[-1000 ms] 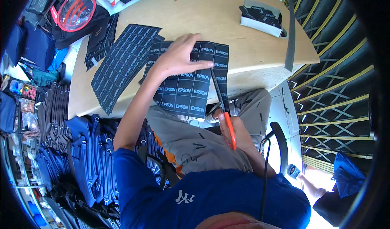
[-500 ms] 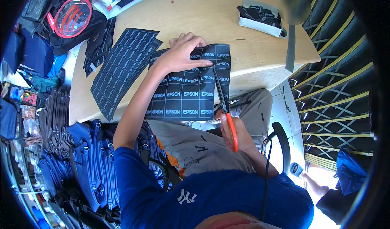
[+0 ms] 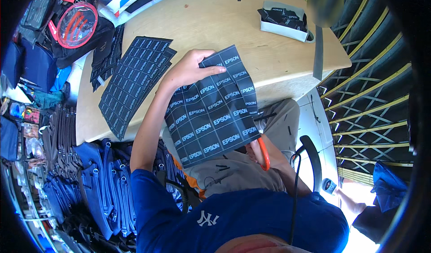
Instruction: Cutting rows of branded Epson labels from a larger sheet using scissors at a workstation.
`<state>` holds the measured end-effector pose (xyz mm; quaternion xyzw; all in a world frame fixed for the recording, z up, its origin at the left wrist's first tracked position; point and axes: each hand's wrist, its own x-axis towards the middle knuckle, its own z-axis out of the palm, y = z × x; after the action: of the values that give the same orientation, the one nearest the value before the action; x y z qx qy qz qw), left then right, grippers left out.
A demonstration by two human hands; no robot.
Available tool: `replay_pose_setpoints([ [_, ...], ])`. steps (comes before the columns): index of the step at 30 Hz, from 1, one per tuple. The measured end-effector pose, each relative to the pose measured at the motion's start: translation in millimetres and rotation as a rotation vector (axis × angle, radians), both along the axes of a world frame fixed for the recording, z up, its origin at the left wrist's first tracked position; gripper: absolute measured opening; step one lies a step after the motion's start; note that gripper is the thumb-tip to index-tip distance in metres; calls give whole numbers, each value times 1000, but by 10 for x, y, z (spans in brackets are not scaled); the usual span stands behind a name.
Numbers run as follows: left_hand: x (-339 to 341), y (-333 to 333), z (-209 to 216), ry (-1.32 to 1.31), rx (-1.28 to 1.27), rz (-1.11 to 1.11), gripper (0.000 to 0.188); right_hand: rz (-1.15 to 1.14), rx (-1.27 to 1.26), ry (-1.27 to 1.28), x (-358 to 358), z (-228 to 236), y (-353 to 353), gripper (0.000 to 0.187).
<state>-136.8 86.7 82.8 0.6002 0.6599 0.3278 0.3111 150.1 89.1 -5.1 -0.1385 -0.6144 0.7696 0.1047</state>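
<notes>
Pinching one black sheet [image 3: 211, 114]: left hand [image 3: 188, 70] | gripping one orange scissors-handle [image 3: 265, 153]: right hand [image 3: 255, 152]

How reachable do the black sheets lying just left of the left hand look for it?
Probably yes: those black sheets lie beside the left hand, nothing visible between, though it is holding another sheet.

left hand [image 3: 188, 70] pinching, right hand [image 3: 255, 152] lower, partly hidden

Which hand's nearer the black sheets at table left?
Left: the left hand, gripping a gridded sheet, is just right of the black sheets. The right hand, on orange-handled scissors, is farther right, over the lap.
</notes>
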Motion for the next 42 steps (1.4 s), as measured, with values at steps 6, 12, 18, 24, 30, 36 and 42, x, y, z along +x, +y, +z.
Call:
replay_pose_setpoints([
  [6, 206, -102, 130, 0, -25, 49, 28, 130, 242, -19, 85, 74, 94, 35],
  [12, 303, -177, 279, 135, -39, 44, 26, 110, 164, 64, 80, 238, 91, 34],
  [18, 342, -233, 282, 106, 59, 58, 32, 21, 48, 117, 76, 273, 47, 33],
  [24, 376, -248, 312, 39, 34, 75, 34, 17, 103, 173, 91, 197, 53, 25],
  [30, 353, -277, 336, 93, 29, 57, 35, 33, 328, 88, 142, 185, 80, 15],
  [36, 402, -294, 377, 61, 55, 60, 36, 1, 420, 24, 157, 95, 77, 17],
  [42, 368, -305, 386, 109, 30, 51, 36, -6, 454, 38, 130, 180, 66, 18],
])
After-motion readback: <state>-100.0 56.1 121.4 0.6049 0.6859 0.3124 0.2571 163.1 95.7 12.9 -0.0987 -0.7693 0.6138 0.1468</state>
